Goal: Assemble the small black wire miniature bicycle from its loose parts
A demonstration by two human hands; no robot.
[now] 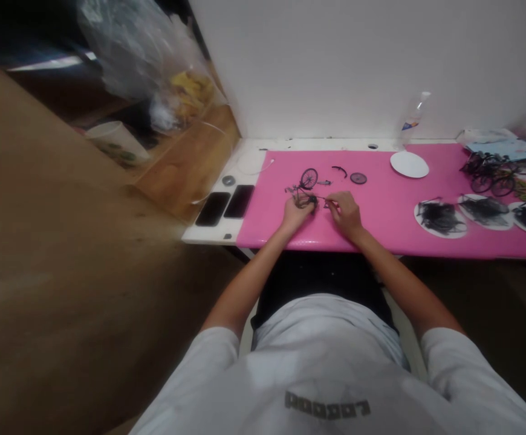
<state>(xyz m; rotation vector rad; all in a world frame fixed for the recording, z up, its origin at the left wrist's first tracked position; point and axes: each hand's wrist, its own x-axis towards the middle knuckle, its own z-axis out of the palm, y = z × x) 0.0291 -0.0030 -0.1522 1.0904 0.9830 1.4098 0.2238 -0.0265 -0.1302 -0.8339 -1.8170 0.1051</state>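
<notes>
Nearest the camera, the person's white shirt (326, 374) fills the lower view, and both bare forearms reach forward to the near edge of the pink mat (381, 241) that covers most of the desk (208, 234). Over the mat's near left part, the left hand (295, 211) is curled closed around the lower end of a small black model bicycle (306, 192), which sits on the mat with one wheel (309, 179) standing up just beyond the fingers. The right hand (345, 212) rests just beside it on the mat, its fingertips pinched narrow on a thin piece (325, 200) that meets the bicycle's frame; the piece is too small to tell what it is. A little farther in on the mat lie a short curved part (340, 171) and a loose dark wheel (358, 178), both clear of the hands. Off the mat's left edge, two dark phones (225, 205) lie side by side on the bare desk. Along the mat's near right part sit three white plates (485, 211) heaped with black parts. Toward the mat's far edge lies a plain white disc (409, 164), with a clear bottle (413, 118) behind it against the wall, and at the mat's far right corner stand assembled black bicycles (487, 172). Far beyond the mat's left side hangs a clear plastic bag (154, 60).
</notes>
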